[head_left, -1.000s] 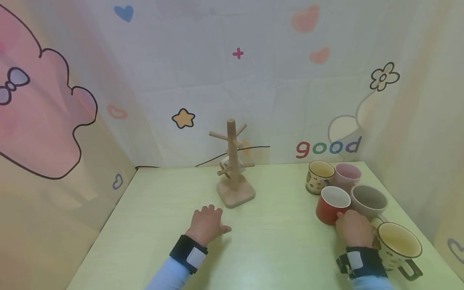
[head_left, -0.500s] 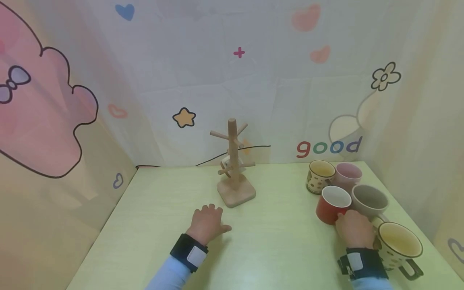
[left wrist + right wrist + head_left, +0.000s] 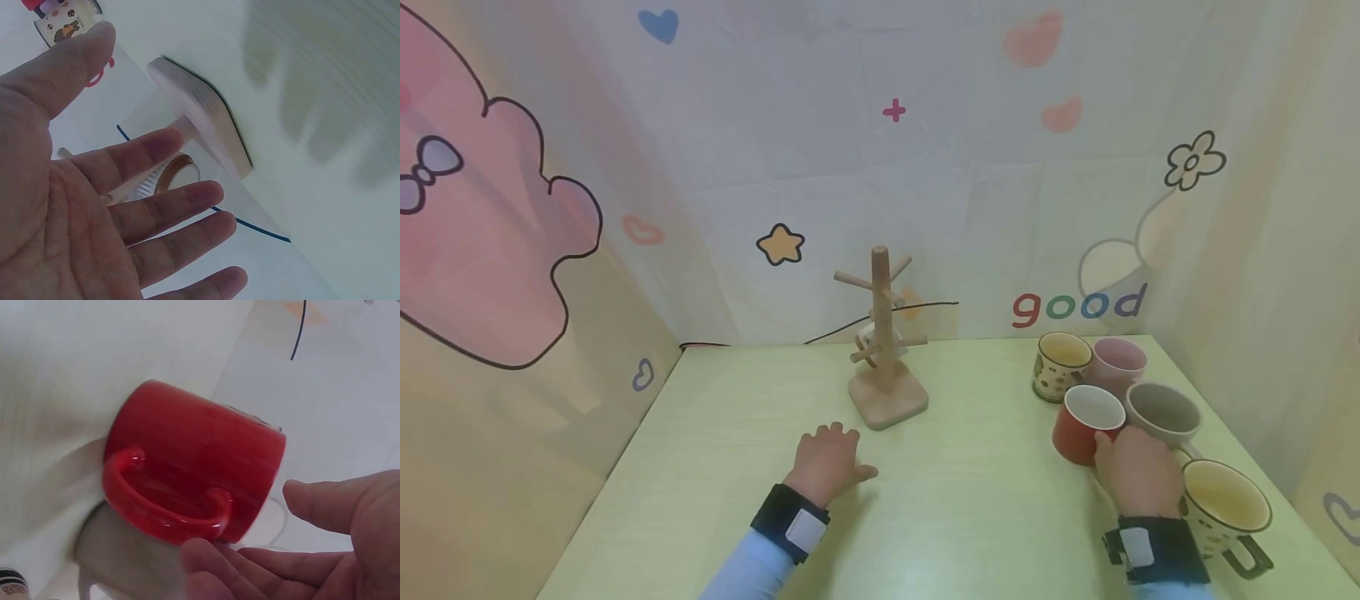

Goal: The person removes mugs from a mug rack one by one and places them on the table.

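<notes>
My right hand [image 3: 1141, 473] is at the near right side of a red mug [image 3: 1077, 437] with a white inside. In the right wrist view, its fingertips are right at the mug's looped handle [image 3: 156, 515], while the thumb [image 3: 319, 503] stands apart from the fingers near the rim. The red mug is upright on the table. Palm down over the middle of the table, my left hand [image 3: 826, 462] holds nothing, its fingers spread. Beyond it stands a wooden mug tree [image 3: 882, 333] on a square base [image 3: 887, 404]; the left wrist view shows that base [image 3: 206, 119] past the fingers.
Close around the red mug are a grey mug [image 3: 1165, 412], a pink mug [image 3: 1117, 362] and a small patterned mug [image 3: 1052, 379]. A larger patterned mug [image 3: 1225, 504] stands beside my right wrist. A printed cloth [image 3: 820, 167] hangs behind the table.
My right hand has shifted slightly to the right, and its thumb side shows higher against the red mug. The left hand and the mugs stay in place.
</notes>
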{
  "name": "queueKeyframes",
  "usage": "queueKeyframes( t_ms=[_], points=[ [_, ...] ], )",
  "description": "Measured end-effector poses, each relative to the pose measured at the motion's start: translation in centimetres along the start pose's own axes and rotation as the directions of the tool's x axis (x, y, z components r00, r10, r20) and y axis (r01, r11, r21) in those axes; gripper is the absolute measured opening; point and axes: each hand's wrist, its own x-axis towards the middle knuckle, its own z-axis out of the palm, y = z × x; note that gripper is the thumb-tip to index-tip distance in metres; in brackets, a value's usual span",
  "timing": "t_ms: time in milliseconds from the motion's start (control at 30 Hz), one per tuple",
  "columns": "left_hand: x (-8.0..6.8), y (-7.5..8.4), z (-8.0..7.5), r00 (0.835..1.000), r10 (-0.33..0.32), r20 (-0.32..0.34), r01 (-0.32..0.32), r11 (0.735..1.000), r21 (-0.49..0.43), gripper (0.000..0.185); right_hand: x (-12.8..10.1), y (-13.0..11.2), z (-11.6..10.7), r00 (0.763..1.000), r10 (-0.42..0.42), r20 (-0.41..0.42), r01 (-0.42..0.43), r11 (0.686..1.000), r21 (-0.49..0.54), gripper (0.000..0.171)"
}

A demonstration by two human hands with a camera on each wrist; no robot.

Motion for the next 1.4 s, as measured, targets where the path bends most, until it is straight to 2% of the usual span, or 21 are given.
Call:
queueKeyframes(
  t_ms=[167, 433, 567, 733, 867, 1033, 1200, 1400],
  points=[
    [0.0, -0.4, 0.2, 1.0, -0.012, 0.009, 0.012, 1.0, -0.011, 0.056, -0.5, -1.1, -0.6, 0.999, -0.039, -0.033, 0.039, 0.999, 0.008, 0.04],
    [0.3, -1.2, 0.1, 0.999, -0.037, 0.007, 0.038, 0.999, -0.018, 0.058, -0.9, -3.4, 0.0, 0.991, -0.131, -0.003, 0.131, 0.991, -0.03, 0.041],
    [0.6, -1.7, -0.1, 0.999, -0.048, 0.008, 0.048, 0.998, -0.031, 0.059, -0.8, -4.5, 1.2, 0.988, -0.146, 0.049, 0.148, 0.988, -0.039, 0.035],
    [1.0, -2.1, -0.7, 0.998, -0.057, -0.018, 0.056, 0.998, -0.029, 0.063, -0.7, -6.2, 2.7, 0.978, -0.134, 0.16, 0.147, 0.986, -0.075, 0.041],
    [1.6, -2.4, -1.1, 0.997, -0.062, -0.039, 0.061, 0.998, -0.031, 0.067, -0.6, -7.6, 4.1, 0.962, -0.169, 0.214, 0.189, 0.979, -0.076, 0.048],
    [2.5, -2.8, -1.4, 0.994, -0.068, -0.09, 0.064, 0.997, -0.052, 0.068, -0.9, -9.4, 5.7, 0.943, -0.225, 0.246, 0.248, 0.966, -0.067, 0.045],
    [3.6, -3.1, -2.0, 0.983, -0.094, -0.155, 0.081, 0.993, -0.087, 0.069, -0.5, -11.5, 6.4, 0.927, -0.3, 0.223, 0.319, 0.946, -0.05, 0.038],
    [5.1, -3.1, -3.3, 0.971, -0.13, -0.2, 0.102, 0.984, -0.143, 0.069, 1.3, -14.3, 6.3, 0.917, -0.37, 0.15, 0.384, 0.92, -0.078, 0.031]
  ],
)
